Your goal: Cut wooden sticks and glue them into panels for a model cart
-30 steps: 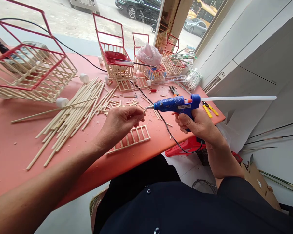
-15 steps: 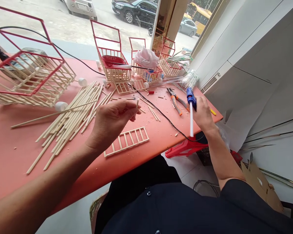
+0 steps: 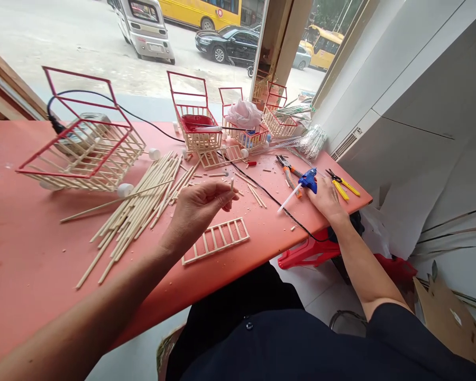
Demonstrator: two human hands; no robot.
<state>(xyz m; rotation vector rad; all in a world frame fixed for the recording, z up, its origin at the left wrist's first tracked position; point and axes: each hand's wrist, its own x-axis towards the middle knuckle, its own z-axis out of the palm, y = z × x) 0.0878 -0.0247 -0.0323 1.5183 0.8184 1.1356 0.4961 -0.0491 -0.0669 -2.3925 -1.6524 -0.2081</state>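
My left hand (image 3: 204, 209) is closed in a pinch over the table, with a short piece of wooden stick (image 3: 232, 184) upright between thumb and fingers. Just below it, a small ladder-like stick frame (image 3: 218, 250) lies flat near the table edge. At the right, my right hand (image 3: 326, 197) is around the handle of a blue glue gun (image 3: 310, 180), low at the tabletop; its fingers are partly hidden. A white glue stick (image 3: 289, 199) juts from the gun toward the lower left. Pliers with orange-grey handles (image 3: 289, 172) lie beside the gun, partly behind it.
A pile of wooden sticks (image 3: 143, 201) lies left of my left hand. Red-rimmed stick carts (image 3: 103, 151) stand along the back of the pink table (image 3: 39, 254). A black cable (image 3: 269, 194) crosses the tabletop. Yellow-handled cutters (image 3: 344, 185) lie at the right end.
My right hand has lowered the glue gun to the tabletop, and its glue stick now slants left instead of hanging down. The yellow-handled cutters have come into full sight. My left hand keeps its pinch.
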